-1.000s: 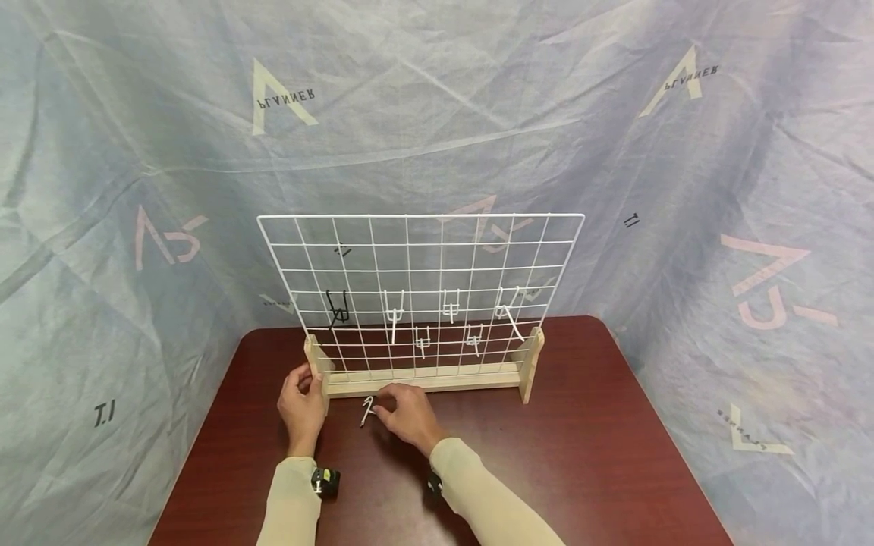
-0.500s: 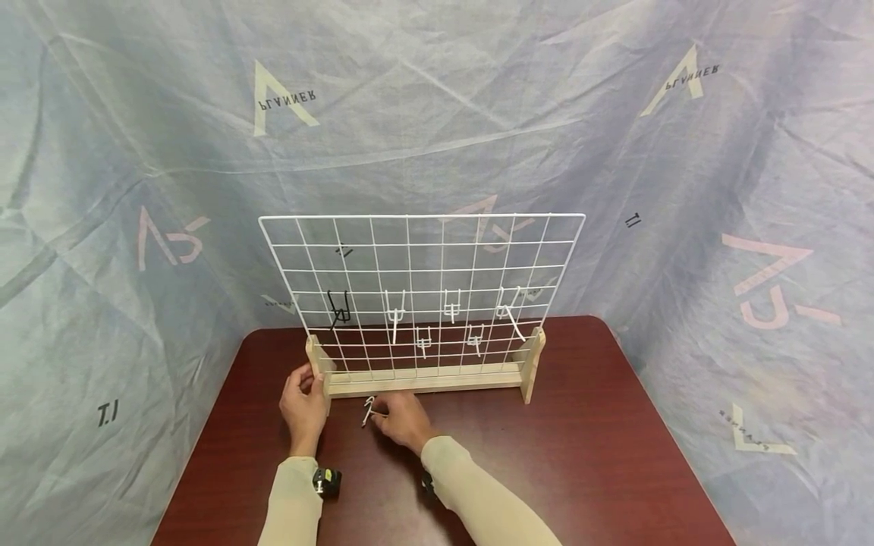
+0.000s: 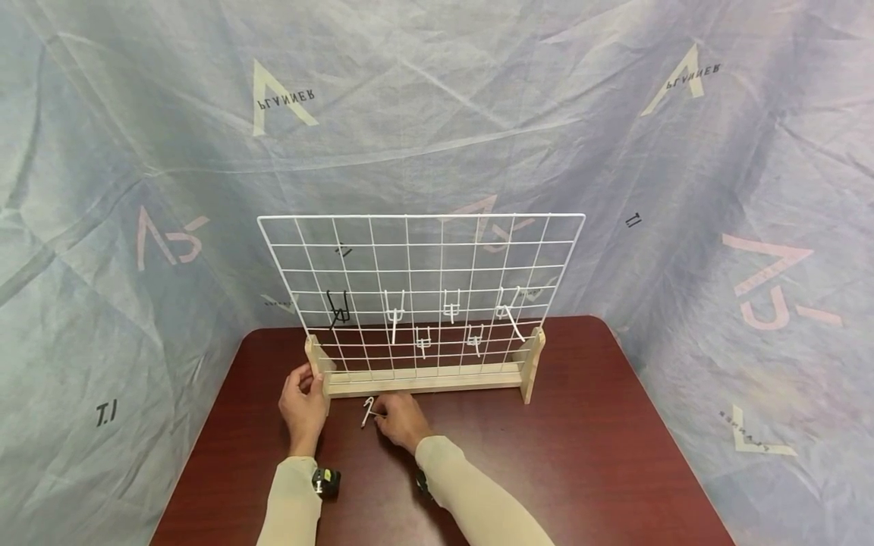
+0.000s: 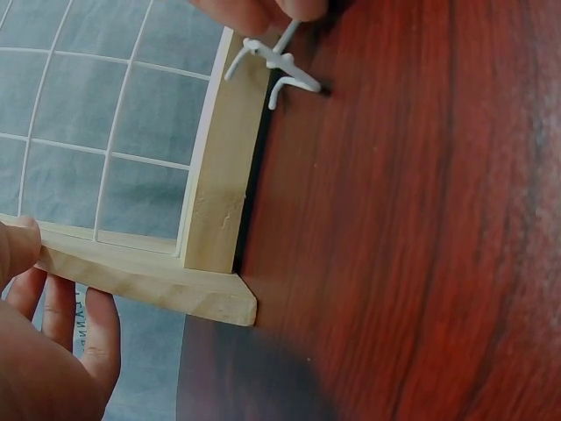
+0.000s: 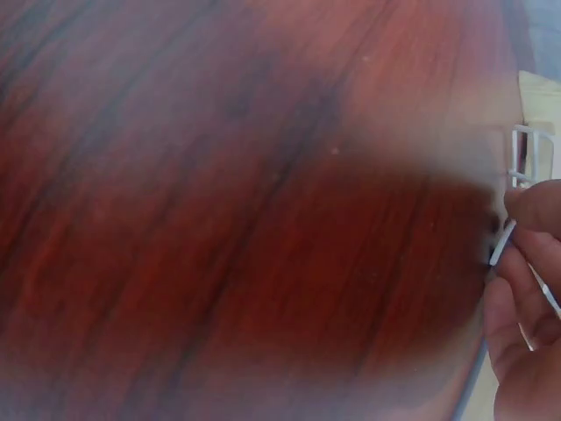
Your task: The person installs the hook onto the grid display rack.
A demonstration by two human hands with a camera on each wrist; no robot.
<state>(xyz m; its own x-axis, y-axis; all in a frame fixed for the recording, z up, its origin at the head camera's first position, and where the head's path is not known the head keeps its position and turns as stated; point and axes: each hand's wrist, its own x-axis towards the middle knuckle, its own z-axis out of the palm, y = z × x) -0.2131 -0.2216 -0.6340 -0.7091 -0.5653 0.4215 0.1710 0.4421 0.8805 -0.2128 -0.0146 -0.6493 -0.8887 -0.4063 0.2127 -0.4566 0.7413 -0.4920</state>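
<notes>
My left hand (image 3: 303,413) grips the left wooden upright (image 4: 149,285) of a display stand, thumb on one face and fingers behind it. The stand holds up a white wire grid panel (image 3: 421,216). Just in front of its wooden base (image 3: 437,381), my right hand (image 3: 404,422) pinches a small white wire hook (image 3: 367,412) by its prong. In the left wrist view the hook's bent ends point away from the fingers, close over the table. The right wrist view shows part of the white hook (image 5: 502,243) between thumb and fingers, the rest hidden by them.
A black hook (image 3: 339,309) hangs at the left of the grid. Several white hooks hang beside and below it, among them a long-pronged one (image 3: 512,318) at the right. The dark red table (image 3: 580,455) has rounded far corners, with grey printed cloth (image 3: 437,98) hanging around it.
My right hand has shifted slightly left, its fingers drawing in round the hook's prong. The hook has turned a little. My left hand stays on the upright.
</notes>
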